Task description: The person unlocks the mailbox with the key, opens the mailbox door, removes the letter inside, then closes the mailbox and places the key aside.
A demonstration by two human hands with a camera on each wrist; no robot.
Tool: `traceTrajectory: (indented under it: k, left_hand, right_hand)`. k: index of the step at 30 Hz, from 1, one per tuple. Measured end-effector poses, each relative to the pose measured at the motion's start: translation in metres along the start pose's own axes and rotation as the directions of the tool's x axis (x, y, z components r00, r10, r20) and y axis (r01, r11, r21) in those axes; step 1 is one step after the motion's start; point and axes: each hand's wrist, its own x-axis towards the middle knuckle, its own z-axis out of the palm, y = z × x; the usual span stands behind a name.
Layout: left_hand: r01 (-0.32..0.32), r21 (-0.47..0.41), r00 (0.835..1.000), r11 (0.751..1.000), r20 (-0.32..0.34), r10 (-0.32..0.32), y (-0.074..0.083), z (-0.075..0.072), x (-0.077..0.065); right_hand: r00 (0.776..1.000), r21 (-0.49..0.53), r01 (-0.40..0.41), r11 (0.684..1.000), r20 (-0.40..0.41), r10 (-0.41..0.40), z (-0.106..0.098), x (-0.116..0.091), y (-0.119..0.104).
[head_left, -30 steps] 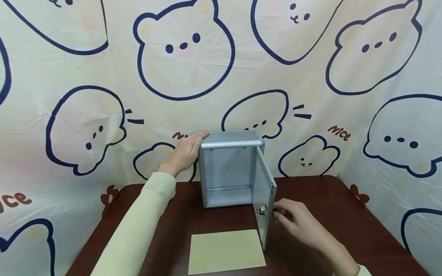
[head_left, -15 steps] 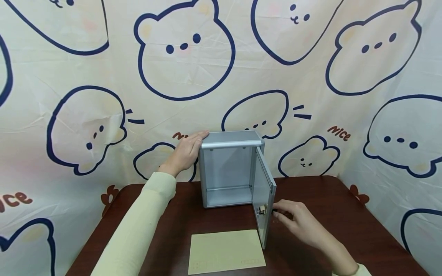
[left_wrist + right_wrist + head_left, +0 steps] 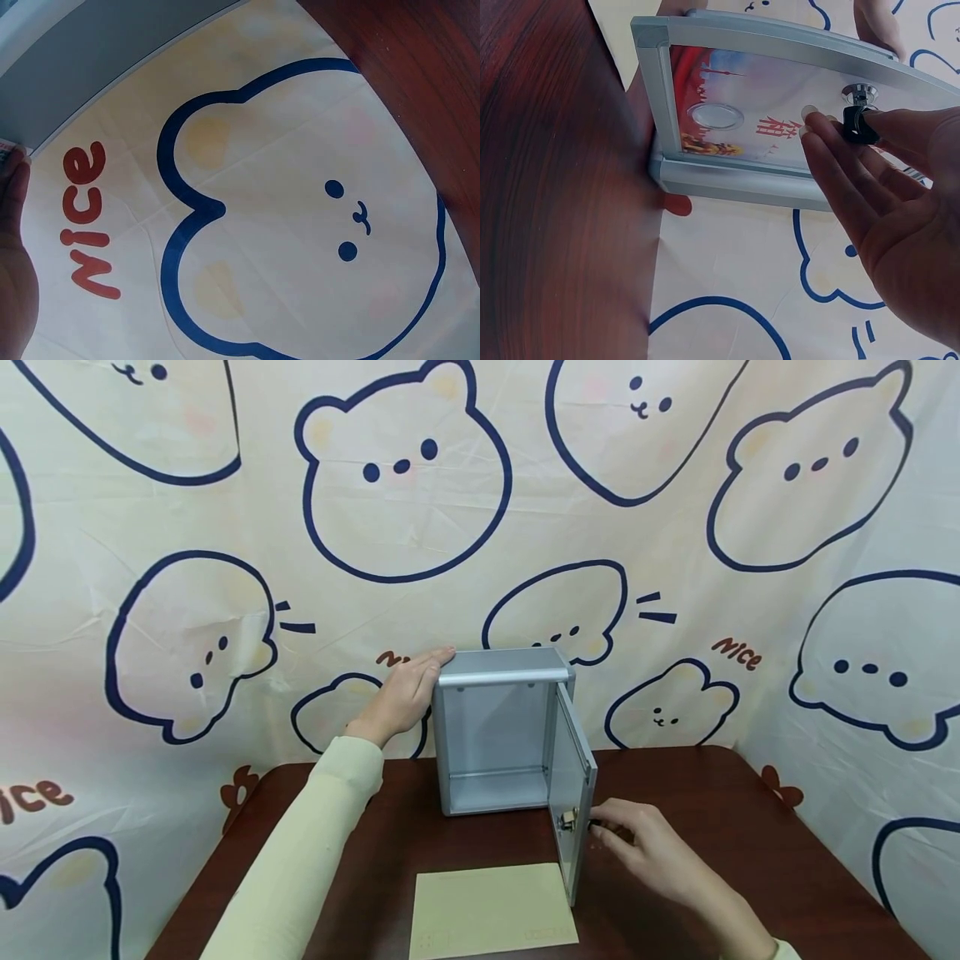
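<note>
A silver-grey metal box (image 3: pixel 506 665) stands upright on the table, its hinged door (image 3: pixel 572 760) swung outward on the right side. My left hand (image 3: pixel 397 697) rests on the box's top left corner, fingers lying along the edge. Between thumb and fingers, my right hand (image 3: pixel 652 852) pinches a black-headed key (image 3: pixel 859 126) set in the door's lock (image 3: pixel 860 93). Its other fingers stretch out over the door's printed outer face. On the inside of the door, the brass-coloured lock latch (image 3: pixel 569 819) shows. The box's inside shows bare walls and floor.
A yellow envelope-like paper (image 3: pixel 491 910) lies flat in front of the box, close to the door's lower corner. The dark brown table (image 3: pixel 675 777) ends at a cloth backdrop (image 3: pixel 405 527) printed with cartoon bears, right behind the box.
The door has swung very slightly inward, and my right hand has shifted a little left with it. My left hand keeps its place on the box. The head view has tilted up slightly.
</note>
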Motion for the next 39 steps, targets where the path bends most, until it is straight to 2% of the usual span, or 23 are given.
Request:
traceTrajectory:
  k: [15, 23, 39]
  left_hand:
    - [0.002, -0.01, 1.0, 1.0, -0.001, -0.002, -0.001, 0.001, 0.0]
    - [0.013, -0.012, 1.0, 1.0, 0.011, -0.012, -0.001, 0.0, 0.0]
    - [0.013, -0.019, 1.0, 1.0, 0.009, -0.013, 0.002, -0.001, 0.0]
  right_hand:
    - [1.0, 0.004, -0.002, 1.0, 0.013, 0.002, 0.005, -0.002, -0.007]
    - [0.998, -0.008, 0.059, 0.998, -0.02, -0.059, 0.011, 0.002, -0.007]
    - [0.99, -0.017, 0.129, 0.992, -0.049, -0.13, 0.029, 0.011, -0.013]
